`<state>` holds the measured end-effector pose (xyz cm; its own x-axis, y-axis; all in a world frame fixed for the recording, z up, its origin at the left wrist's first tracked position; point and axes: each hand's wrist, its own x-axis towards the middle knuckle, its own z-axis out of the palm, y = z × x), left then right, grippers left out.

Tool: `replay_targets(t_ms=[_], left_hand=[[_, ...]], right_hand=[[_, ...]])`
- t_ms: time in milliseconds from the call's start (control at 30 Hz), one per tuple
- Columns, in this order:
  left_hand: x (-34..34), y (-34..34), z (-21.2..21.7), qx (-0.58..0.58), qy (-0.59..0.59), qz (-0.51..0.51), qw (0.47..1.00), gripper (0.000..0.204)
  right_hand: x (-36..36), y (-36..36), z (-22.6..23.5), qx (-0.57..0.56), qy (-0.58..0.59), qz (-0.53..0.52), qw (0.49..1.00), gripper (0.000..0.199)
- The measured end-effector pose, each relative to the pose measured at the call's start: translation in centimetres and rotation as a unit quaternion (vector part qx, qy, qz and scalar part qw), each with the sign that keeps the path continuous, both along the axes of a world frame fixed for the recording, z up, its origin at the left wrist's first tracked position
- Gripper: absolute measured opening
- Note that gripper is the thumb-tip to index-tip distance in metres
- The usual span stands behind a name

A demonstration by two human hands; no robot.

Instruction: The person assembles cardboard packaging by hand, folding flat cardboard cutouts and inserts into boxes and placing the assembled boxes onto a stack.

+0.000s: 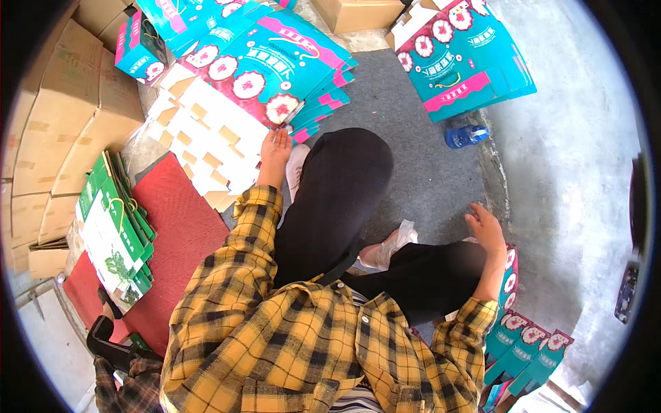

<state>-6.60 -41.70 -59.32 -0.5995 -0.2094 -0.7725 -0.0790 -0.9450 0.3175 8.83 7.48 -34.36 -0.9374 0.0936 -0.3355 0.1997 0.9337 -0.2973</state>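
Observation:
My left hand (277,153) is held palm up with its fingers stretched out, at the near edge of a stack of flat teal and pink gift cartons (275,62) printed with red fruit slices. Its fingertips reach the stack's edge; whether they touch it I cannot tell. White inner flaps (206,131) of these cartons fan out just left of that hand. Over my bent right knee hovers my right hand (487,228), empty, its thumb and fingers loosely apart. More teal cartons (529,354) stand below it, beside my right arm.
Another teal carton stack (468,65) leans at the far right, near a blue bottle-like object (467,136). On a red mat (180,220) lie green and white flat cartons (117,220). Large brown boxes (69,124) line the left. Another person (131,378) sits at the lower left.

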Motion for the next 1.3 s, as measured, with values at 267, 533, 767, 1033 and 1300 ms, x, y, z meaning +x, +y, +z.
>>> replay_targets(t_ms=[267, 533, 767, 1033, 1300], left_hand=[[-1.6, -1.2, 3.2, 0.037, 0.041, 0.084, 0.995, 0.044], [-5.4, -7.2, 9.2, -0.232, 0.122, -0.023, 0.965, 0.026], [-4.7, -1.6, 20.1, -0.404, 0.216, -0.043, 0.888, 0.025], [-2.4, 4.6, 31.6, -0.552, 0.389, -0.107, 0.73, 0.018], [-4.0, 14.7, 33.0, -0.547, 0.478, -0.305, 0.615, 0.024]], right_hand=[[0.3, 0.3, 0.2, 0.008, -0.013, -0.012, 1.0, 0.039], [0.1, 0.3, 0.3, 0.006, 0.02, 0.008, 1.0, 0.038], [0.7, 1.0, 0.6, 0.021, 0.032, -0.004, 0.999, 0.039], [2.3, 2.5, -0.3, 0.035, 0.049, 0.022, 0.998, 0.039], [2.7, 2.1, 0.5, 0.041, 0.15, -0.016, 0.988, 0.037]])
